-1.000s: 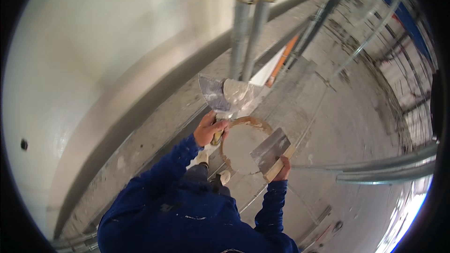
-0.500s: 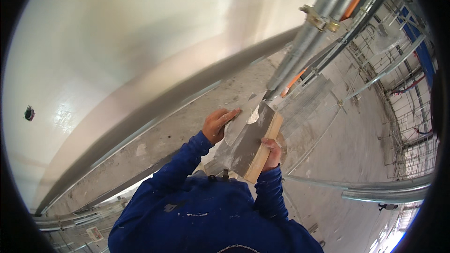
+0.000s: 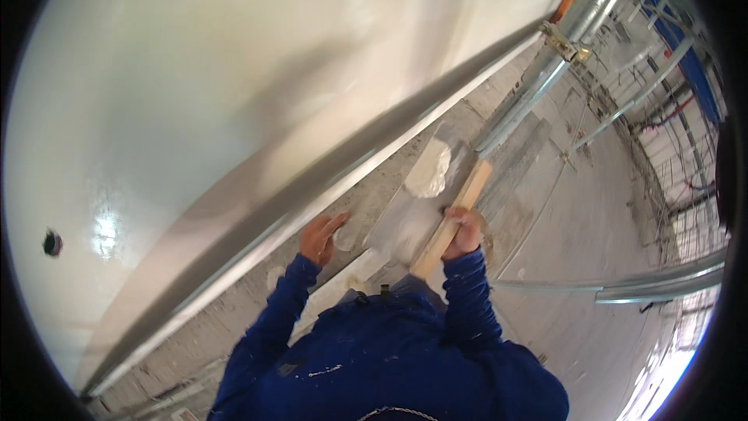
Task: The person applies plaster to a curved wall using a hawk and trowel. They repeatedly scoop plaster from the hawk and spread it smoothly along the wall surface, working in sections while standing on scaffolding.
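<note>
My right hand [image 3: 465, 231] is wrapped round the wooden handle [image 3: 436, 245] of a wide, flat plastering blade [image 3: 397, 222]. The grey face of the blade is tilted up in front of me, and a lump of white plaster [image 3: 430, 171] sits on its far part. To the left and apart from the blade, my left hand [image 3: 320, 239] is closed with its fingers pinched. A thin, pale scraper [image 3: 344, 238] shows only as a smear beside those fingers, so its outline is hard to make out.
A large smooth pale wall [image 3: 234, 86] rises on the left, with a small dark hole [image 3: 52, 242]. Along its foot runs a grey strip [image 3: 312, 175]. Metal scaffold pipes [image 3: 522, 105] with a clamp [image 3: 562, 43] stand ahead to the right. More pipes [image 3: 662, 284] lie at the right.
My left hand has pulled back left, away from the wide blade. The white lump now shows on the blade's face. My right hand with the blade has shifted slightly right and forward.
</note>
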Demonstrator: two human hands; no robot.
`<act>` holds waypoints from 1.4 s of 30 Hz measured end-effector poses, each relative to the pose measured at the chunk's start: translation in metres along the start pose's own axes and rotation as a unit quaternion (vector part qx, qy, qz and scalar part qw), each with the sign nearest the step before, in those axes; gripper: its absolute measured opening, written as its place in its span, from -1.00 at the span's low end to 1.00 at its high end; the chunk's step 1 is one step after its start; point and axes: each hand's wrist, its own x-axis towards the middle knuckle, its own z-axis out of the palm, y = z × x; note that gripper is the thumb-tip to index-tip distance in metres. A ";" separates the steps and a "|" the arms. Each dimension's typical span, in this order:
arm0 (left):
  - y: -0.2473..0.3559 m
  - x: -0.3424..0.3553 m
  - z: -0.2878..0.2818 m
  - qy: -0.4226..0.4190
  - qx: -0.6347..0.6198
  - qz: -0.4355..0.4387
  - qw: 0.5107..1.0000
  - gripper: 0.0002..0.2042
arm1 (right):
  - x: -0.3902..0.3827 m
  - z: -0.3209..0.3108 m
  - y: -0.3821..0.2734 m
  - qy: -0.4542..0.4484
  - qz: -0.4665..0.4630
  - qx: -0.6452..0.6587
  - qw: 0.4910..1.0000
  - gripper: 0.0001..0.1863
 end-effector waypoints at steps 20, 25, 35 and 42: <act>0.022 -0.005 -0.019 0.184 -0.116 -0.308 0.926 -0.96 | 0.375 -0.082 -0.053 0.153 -0.299 -0.022 0.942 -0.76; 0.014 0.047 -0.014 0.148 -0.128 -0.286 0.938 -0.95 | 0.460 -0.090 -0.104 0.233 -0.369 -0.162 0.885 -0.75; -0.007 0.109 -0.001 0.045 -0.116 -0.146 0.981 -0.76 | 0.533 -0.084 -0.121 0.264 -0.414 -0.312 0.813 -0.72; -0.001 0.099 0.006 0.063 -0.134 -0.201 0.968 -0.79 | 0.565 -0.079 -0.126 0.208 -0.420 -0.370 0.802 -0.64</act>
